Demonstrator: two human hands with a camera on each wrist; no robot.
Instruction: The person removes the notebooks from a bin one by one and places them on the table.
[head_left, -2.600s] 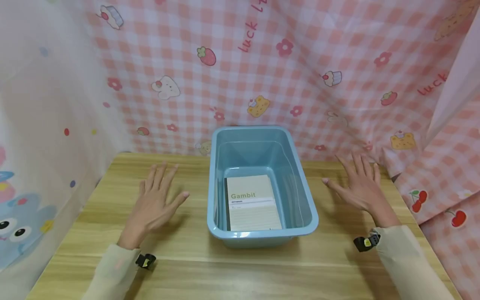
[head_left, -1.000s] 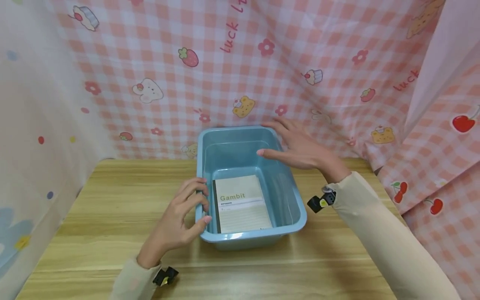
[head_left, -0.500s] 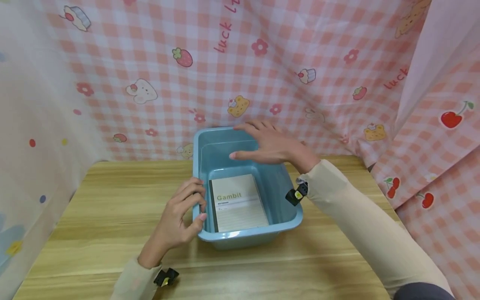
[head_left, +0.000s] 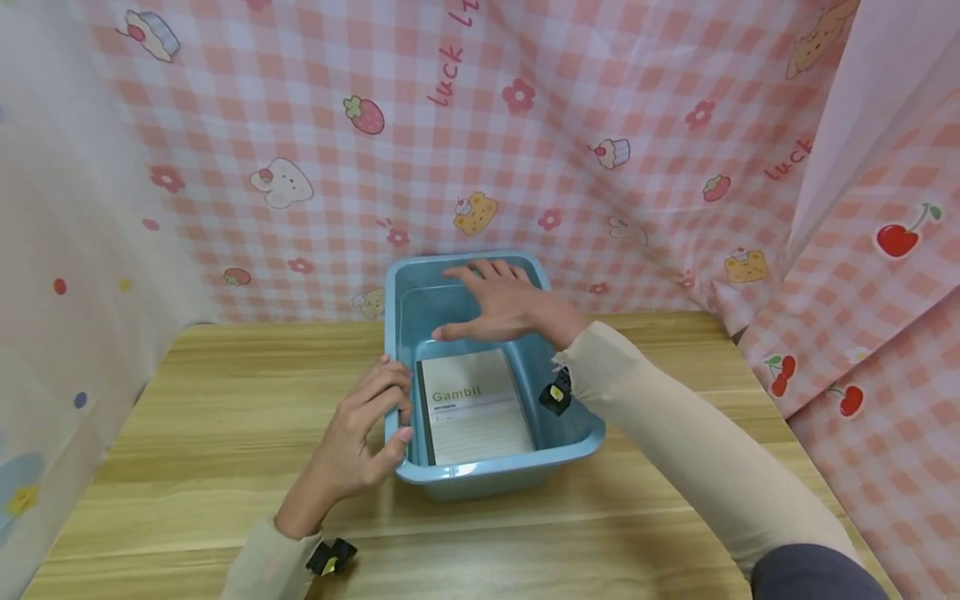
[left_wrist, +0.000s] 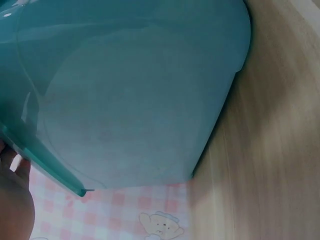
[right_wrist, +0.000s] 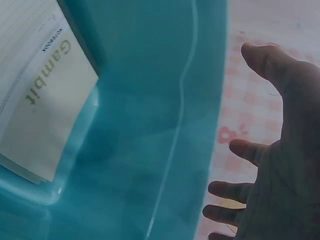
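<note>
A light blue plastic tub (head_left: 497,463) stands on the table with a pale "Gambit" notebook (head_left: 480,427) lying flat inside, its dark spine to the left. My left hand (head_left: 356,437) grips the tub's left rim, its bent fingers over the edge and the thumb near the front. In the left wrist view, part of that hand (left_wrist: 15,200) shows at the rim beside the tub's outer wall (left_wrist: 125,100). Over the far half of the tub, my right hand (head_left: 498,308) hovers with spread fingers, holding nothing. The right wrist view shows the notebook (right_wrist: 37,95) below and to the side.
The tub rests on a wood-grain table (head_left: 247,400), close to its far edge. A pink checked cloth (head_left: 570,125) hangs right behind the tub and along the right side. Pale patterned cloth (head_left: 67,208) hangs at the left.
Both hands came from beside the tub. My left hand took hold of the left rim and stayed there; my right hand moved left across the right rim to over the tub's far half.
</note>
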